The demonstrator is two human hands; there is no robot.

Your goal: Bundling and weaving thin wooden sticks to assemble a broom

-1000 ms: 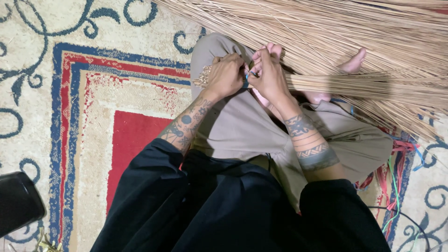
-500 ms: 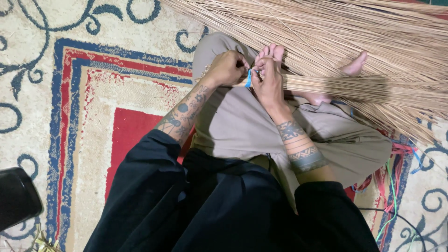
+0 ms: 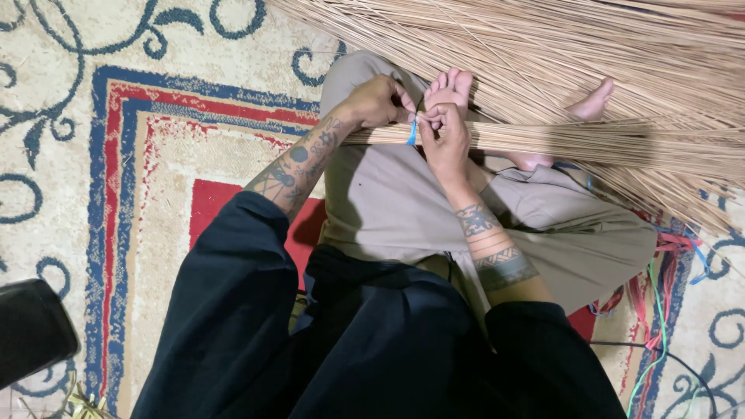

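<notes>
Bundle of thin tan sticks (image 3: 559, 138): gathered tight, lying level across the lap, butt end at left. Blue tie strip (image 3: 412, 133): narrow, wrapped round the bundle near that end.

A: What colours mark the carpet (image 3: 140, 147)?
B: Cream ground with dark blue scrolls, blue and red border bands, a solid red centre.

A: And the materials?
B: Straw-tan sticks (image 3: 543, 46); a light blue tie (image 3: 412, 133) on the tan bundle (image 3: 590, 140).

A: Clothing?
B: Khaki trousers (image 3: 403, 202), black sleeves (image 3: 233, 302); dark tattoo bands on both forearms.
</notes>
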